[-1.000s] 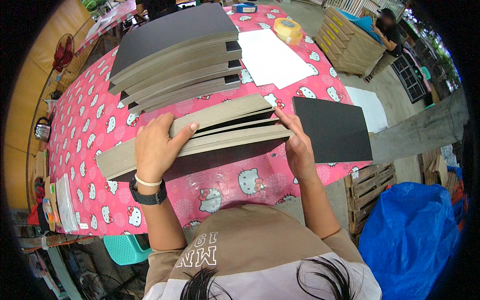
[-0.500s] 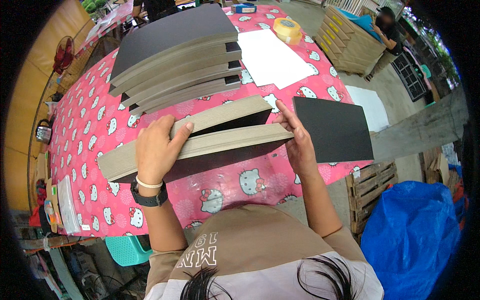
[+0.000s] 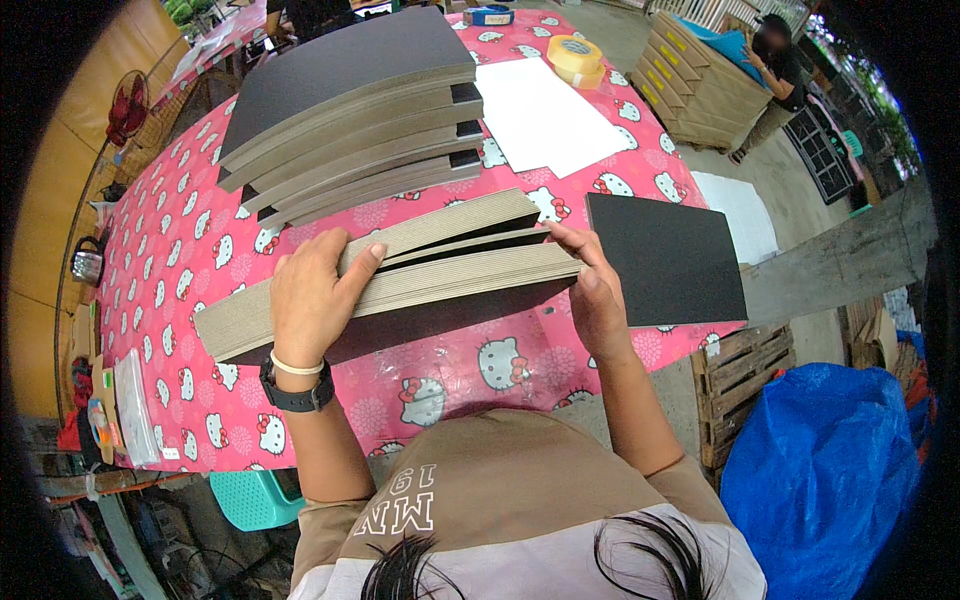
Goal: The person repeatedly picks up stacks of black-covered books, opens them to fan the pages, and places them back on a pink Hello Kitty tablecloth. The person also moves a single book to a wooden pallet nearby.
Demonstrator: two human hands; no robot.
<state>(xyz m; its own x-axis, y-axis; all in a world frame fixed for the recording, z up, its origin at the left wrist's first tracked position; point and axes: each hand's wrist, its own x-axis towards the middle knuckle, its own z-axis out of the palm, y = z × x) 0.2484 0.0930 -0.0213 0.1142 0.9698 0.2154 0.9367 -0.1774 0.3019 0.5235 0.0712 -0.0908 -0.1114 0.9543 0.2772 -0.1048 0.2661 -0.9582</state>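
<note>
A thick stack of black-faced boards with grey-brown edges stands on its long side before me, fanned apart at its right end. My left hand grips the stack near its left end, thumb over the top edges. At the right end my right hand pinches board corners, its index finger at a few boards that stand apart from the rest. Black gaps show on both sides of those few. Behind the hands rises a tall pile of similar black boards. One black board lies flat to the right.
A pink patterned cloth covers the table. White paper sheets and tape rolls lie toward the back right. A person stands by a brown cabinet. A blue tarp and wooden pallet stand at right.
My right index finger has come down onto the board corners, and a few boards now stand apart in the gap. My left hand has stayed in place.
</note>
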